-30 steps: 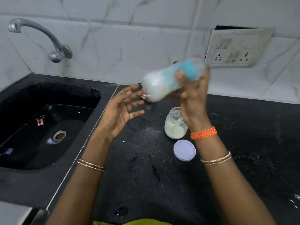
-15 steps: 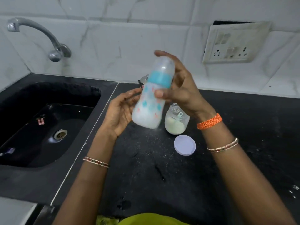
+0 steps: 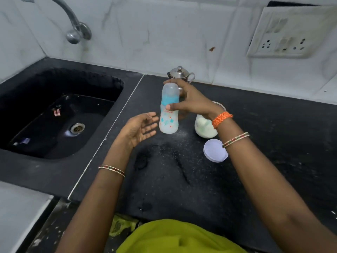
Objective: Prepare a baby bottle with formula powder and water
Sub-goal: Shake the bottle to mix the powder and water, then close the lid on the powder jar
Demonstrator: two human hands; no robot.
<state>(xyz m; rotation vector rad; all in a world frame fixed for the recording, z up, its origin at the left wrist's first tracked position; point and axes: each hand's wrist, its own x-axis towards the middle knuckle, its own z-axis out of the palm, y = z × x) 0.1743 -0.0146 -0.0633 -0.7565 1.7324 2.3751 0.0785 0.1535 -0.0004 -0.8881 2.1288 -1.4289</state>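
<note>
The baby bottle (image 3: 168, 121), capped, with a blue collar and milky white liquid inside, stands upright with its base at or just above the black counter (image 3: 182, 179). My right hand (image 3: 189, 101) grips it around the collar and cap. My left hand (image 3: 140, 129) is open, palm up, just left of the bottle and not touching it. The formula jar (image 3: 205, 127) with pale powder sits open to the right, partly hidden by my right wrist. Its round white lid (image 3: 215, 151) lies flat in front of it.
A small steel pot with a lid (image 3: 180, 73) stands behind the bottle by the wall. The black sink (image 3: 60, 114) lies to the left under a wall tap (image 3: 74, 31). A switch panel (image 3: 290, 31) is on the wall at right. Spilled powder speckles the counter.
My right hand has turned the bottle from tilted sideways in the air to upright and lowered it to the counter. My left hand has dropped lower, still open.
</note>
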